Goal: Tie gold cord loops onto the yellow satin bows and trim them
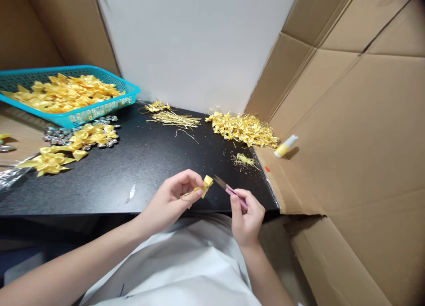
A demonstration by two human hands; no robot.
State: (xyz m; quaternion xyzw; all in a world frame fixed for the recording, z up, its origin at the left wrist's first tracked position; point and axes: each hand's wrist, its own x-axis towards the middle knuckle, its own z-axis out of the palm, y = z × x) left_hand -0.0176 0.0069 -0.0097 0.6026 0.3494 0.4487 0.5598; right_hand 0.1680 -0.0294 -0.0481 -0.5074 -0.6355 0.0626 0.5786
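Observation:
Between the thumb and fingers of my left hand (181,193) is a small yellow ribbon bow (207,182), with a loop of gold tie trailing back under the fingers. My right hand (247,215) is closed around pink-handled thread snips (236,195). Their blades point left at the bow, a short gap away from it. Both hands hover over the front edge of the black table (159,164).
A turquoise basket (133,91) of yellow ribbon pieces stands back left, silver beads (55,135) beside it. Gold ties (175,119) lie at the back. Finished-looking bows (242,128) are heaped right, near trimmings (245,160) and a glue stick (286,145). Cardboard walls (352,133) enclose the right side.

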